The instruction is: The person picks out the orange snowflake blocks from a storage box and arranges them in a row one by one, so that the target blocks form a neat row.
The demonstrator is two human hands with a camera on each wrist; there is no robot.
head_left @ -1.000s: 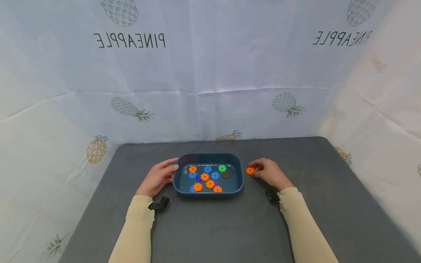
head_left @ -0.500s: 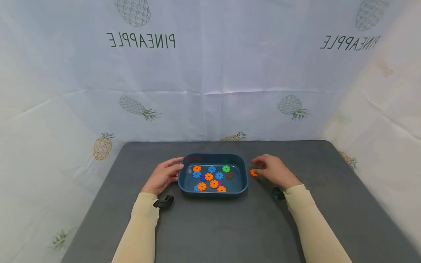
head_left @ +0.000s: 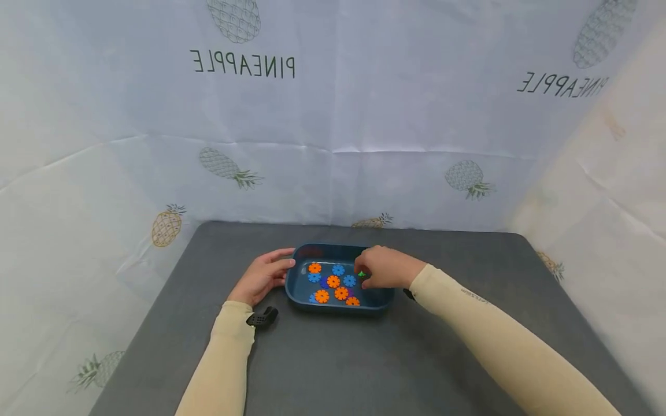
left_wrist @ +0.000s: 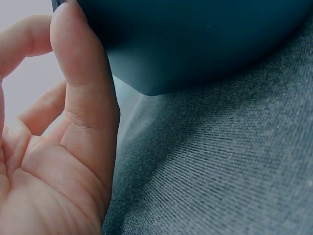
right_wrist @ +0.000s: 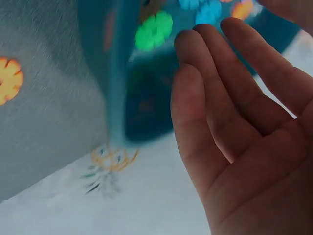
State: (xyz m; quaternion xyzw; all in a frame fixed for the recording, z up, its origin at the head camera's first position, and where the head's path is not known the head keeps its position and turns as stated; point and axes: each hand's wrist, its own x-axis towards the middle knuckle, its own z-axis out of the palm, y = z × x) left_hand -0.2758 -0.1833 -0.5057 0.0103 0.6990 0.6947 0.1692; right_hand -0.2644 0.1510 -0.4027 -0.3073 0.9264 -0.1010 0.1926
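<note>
A dark blue tray point(head_left: 338, 307) holds several flower-shaped discs, among them an orange disc point(head_left: 322, 296) and a blue disc point(head_left: 338, 270). My left hand point(head_left: 262, 277) holds the tray's left end, with the thumb at the rim. Over the tray's right part is my right hand point(head_left: 389, 267), fingers loosely bent and nothing visible between them. Close to its fingertips lies a green disc point(right_wrist: 154, 30), partly hidden in the head view. One orange disc point(right_wrist: 9, 81) lies on the table outside the tray; my right hand and wrist hide it from the head view.
The dark grey table point(head_left: 333, 364) extends around the tray. White pineapple-print cloth point(head_left: 333, 115) hangs behind it and at both sides. Each wrist bears a black camera, such as the left wrist camera point(head_left: 263, 317).
My right hand has let go of the orange disc on the table and moved left over the tray. My left hand stays at the tray's left end. The head view has shifted slightly.
</note>
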